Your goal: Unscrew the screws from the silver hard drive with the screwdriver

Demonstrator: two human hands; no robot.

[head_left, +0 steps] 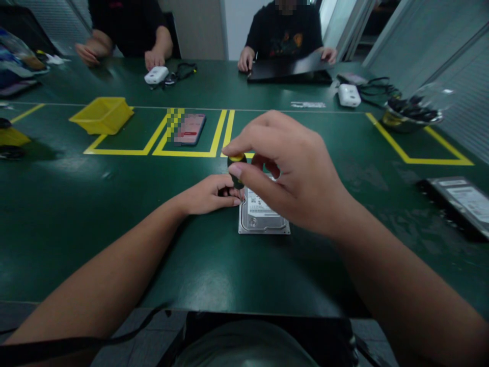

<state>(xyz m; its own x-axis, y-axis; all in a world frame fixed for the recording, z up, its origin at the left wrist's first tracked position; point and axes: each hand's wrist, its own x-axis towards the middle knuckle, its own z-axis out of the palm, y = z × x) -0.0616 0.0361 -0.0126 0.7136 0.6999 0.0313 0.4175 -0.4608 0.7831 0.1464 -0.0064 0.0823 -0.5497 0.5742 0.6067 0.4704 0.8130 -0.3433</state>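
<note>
A silver hard disk drive (pixel 265 224) with a white label lies flat on the green table in front of me. My right hand (pixel 294 168) arches over it and grips the black and yellow handle of a short screwdriver (pixel 237 171) between thumb and fingers. The screwdriver stands nearly upright, its tip down at the drive's left edge. My left hand (pixel 212 195) rests on the table, its bent fingers and thumb closed at that same edge, close to the tip. Whether they also touch the shaft, I cannot tell. My right hand covers the drive's far right part.
A second hard drive (pixel 468 201) lies at the right. Beyond are a yellow bin (pixel 103 117), a phone (pixel 193 128) and a bowl of dark items (pixel 412 114). Across the table, one person handles a black panel (pixel 290 71); another's hand is by a white device (pixel 156 75).
</note>
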